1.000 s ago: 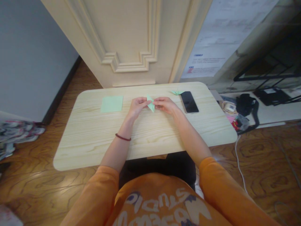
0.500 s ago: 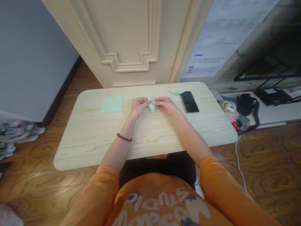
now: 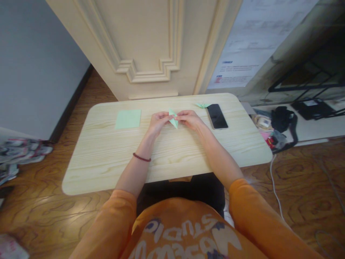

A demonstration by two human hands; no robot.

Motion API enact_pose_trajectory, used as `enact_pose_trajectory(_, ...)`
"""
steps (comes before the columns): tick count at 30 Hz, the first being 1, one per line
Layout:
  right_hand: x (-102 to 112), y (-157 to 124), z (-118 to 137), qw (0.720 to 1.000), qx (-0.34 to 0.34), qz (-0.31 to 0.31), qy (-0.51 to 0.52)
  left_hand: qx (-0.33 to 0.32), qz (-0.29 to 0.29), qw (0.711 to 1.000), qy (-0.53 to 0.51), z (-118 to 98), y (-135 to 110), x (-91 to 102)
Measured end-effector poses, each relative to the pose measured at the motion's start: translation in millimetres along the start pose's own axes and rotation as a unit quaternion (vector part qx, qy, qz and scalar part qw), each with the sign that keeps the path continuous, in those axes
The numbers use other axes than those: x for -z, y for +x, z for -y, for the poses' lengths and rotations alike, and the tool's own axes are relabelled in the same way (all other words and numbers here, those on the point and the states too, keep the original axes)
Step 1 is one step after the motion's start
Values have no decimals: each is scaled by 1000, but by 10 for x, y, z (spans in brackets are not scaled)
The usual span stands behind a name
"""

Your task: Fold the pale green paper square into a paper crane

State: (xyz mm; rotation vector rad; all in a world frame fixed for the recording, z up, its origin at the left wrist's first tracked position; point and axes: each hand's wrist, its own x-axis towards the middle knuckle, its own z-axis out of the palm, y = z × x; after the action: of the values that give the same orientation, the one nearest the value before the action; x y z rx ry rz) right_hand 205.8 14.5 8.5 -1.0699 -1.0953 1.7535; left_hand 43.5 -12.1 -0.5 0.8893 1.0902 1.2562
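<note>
My left hand (image 3: 159, 122) and my right hand (image 3: 189, 120) meet over the middle of the wooden table (image 3: 107, 158). Their fingertips pinch a pale green folded paper piece (image 3: 174, 121) from both sides, with one point aimed down toward me. Just beyond my right hand lies a small folded green paper crane (image 3: 202, 105). A flat square of pale green paper (image 3: 128, 119) rests to the left of my left hand. A dark red bead bracelet (image 3: 141, 157) circles my left wrist.
A black smartphone (image 3: 217, 116) lies on the table to the right of my right hand. Past the table's right edge, a low shelf holds a black strap bag and small packets. A panelled cream door stands behind the table, above a wooden floor.
My left hand has shifted slightly right toward the paper. Both hands keep their pinch on the folded piece, and the crane, square sheet and phone stay in place.
</note>
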Motion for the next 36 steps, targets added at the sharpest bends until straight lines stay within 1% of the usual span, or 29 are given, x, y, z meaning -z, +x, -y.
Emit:
enact_pose_trajectory(3,2,-1,5,1000,-1,0,-1,7,5,1000,-16,-7,-12,-8)
enact_pose_trajectory(9,-10,8,-8,1000,1,-22,8,5,-5,1000,-2,-14,-16,-20)
enact_pose_trajectory(15,-28,-6,-22,1000,12,-7,6,-5,1,1000,27,15,14,4)
enact_pose_trajectory(22,-40,4,-18,1000,23,-11,-2,-17,2,1000,17,42,35,-9)
enact_pose_trajectory(33,-32,16,-34,1000,11,-8,-5,-3,1,1000,-4,24,37,2)
enact_pose_trajectory(36,-33,15,-32,1000,9,-6,-10,-3,17,1000,8,4,28,21)
